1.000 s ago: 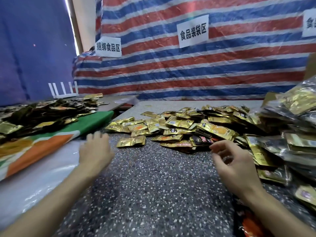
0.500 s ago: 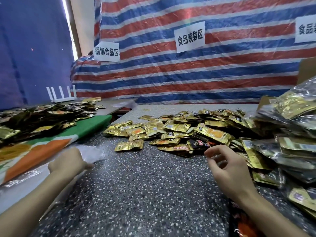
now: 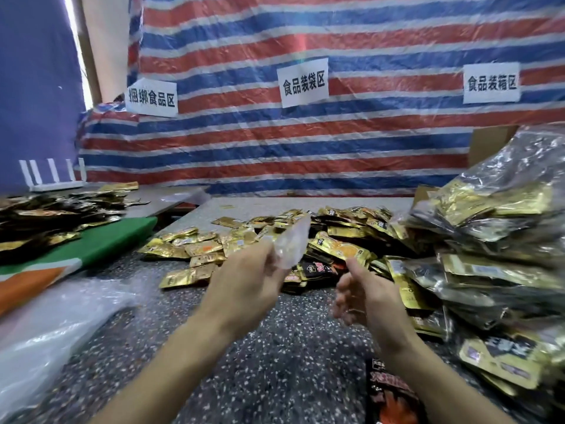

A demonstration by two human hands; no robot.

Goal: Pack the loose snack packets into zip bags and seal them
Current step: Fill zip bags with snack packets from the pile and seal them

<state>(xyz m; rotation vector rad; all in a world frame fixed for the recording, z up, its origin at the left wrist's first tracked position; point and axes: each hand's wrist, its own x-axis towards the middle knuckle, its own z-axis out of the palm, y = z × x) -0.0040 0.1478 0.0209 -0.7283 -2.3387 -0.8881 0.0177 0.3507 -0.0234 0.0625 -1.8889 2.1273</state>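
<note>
Now you're at the bag-opening step: your left hand [image 3: 244,284] pinches an empty zip bag [image 3: 290,246] above the table's [image 3: 275,347] middle, while your right hand [image 3: 363,289] is loosely curled, seemingly holding nothing. Next, part its mouth and feed in packets [image 3: 336,249] from the far edge.

Three white paper signs with black Chinese characters hang on the red, white and blue striped plastic tarp [image 3: 367,142] at the back. The middle white paper sign [image 3: 303,82] reads 食品装袋区. To its left and a little lower on the tarp, the second white paper sign [image 3: 152,97] reads 捆绑食品区. To the right of the middle sign, at about the same height, the third white paper sign [image 3: 491,83] reads 食品装箱区. Below the middle sign, the gold foil snack packets [image 3: 342,249] carry dark printed marks, too blurred to read. Lower still, a black and red packet [image 3: 391,390] bears large characters that cannot be made out.
</note>
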